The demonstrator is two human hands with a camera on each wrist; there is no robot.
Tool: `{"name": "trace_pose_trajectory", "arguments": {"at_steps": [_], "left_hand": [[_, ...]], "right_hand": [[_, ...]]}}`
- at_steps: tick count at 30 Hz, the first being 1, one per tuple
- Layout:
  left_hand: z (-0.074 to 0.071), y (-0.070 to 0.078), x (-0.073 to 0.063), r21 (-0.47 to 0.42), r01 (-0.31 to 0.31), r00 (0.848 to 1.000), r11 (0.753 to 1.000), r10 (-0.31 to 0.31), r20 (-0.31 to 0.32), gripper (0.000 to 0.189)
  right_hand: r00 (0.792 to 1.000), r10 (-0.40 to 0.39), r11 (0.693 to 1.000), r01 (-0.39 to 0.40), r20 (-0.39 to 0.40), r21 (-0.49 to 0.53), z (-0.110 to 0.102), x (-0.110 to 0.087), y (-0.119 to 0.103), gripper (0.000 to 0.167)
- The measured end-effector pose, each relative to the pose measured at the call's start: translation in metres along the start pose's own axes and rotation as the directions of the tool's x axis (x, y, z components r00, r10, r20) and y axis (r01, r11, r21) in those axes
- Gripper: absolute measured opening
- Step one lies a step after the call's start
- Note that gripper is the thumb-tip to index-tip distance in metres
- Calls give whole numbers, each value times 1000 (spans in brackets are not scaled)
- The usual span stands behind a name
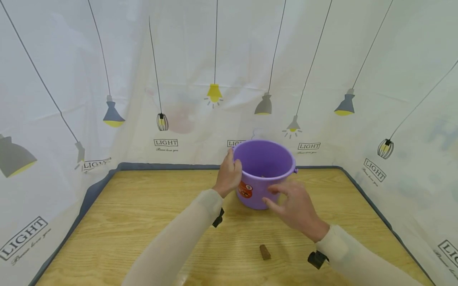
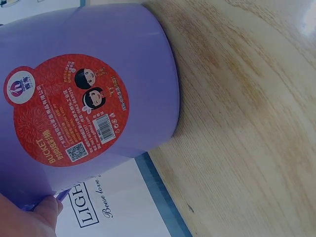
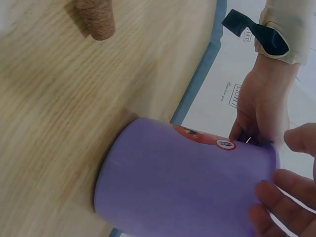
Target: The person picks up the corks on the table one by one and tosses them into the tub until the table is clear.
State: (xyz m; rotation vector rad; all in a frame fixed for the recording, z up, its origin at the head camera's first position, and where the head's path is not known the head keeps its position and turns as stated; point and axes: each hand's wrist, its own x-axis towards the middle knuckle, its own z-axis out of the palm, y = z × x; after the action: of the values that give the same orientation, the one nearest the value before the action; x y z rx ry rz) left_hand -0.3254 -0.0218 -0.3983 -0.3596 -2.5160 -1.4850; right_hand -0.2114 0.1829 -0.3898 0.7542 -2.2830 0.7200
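A purple plastic bucket (image 1: 264,159) stands upright on the table, a red round label (image 2: 74,108) on its side. At the bucket's left rim my left hand (image 1: 229,174) grips the edge, thumb and fingers curled over it. My right hand (image 1: 295,204) is in front of the bucket's right side, thumb apart from the fingers and nothing between them; its fingers (image 3: 276,197) overlap the bucket near the rim in the right wrist view. A tapered brown cork stopper (image 1: 264,252) lies on the table nearer to me. Most of the bucket's inside is hidden.
The wooden table (image 1: 150,214) has a dark blue border (image 1: 171,167) along its far edge. White sheets (image 1: 193,59) printed with lamps and the word LIGHT surround it at the back and both sides, with the bucket close to the back sheet.
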Motion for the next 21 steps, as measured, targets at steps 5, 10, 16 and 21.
{"name": "trace_pose_trajectory", "arguments": {"at_steps": [5,10,16,21], "left_hand": [[0,1,0,1,4,1000,1000,-4,0,63],[0,0,1,5,3,1000,1000,-3,-1,63],[0,0,0,4,5,1000,1000,-5,0,63],[-1,0,0,-6,16,1000,1000,-16,8,63]], "right_hand": [[997,22,1000,-22,68,2,2,-8,1,26],[992,31,999,-32,123,9,5,-14,4,25],[984,17,1000,-21,178,21,6,-18,6,28],[972,10,1000,-10,235,0,5,-20,7,33]]}}
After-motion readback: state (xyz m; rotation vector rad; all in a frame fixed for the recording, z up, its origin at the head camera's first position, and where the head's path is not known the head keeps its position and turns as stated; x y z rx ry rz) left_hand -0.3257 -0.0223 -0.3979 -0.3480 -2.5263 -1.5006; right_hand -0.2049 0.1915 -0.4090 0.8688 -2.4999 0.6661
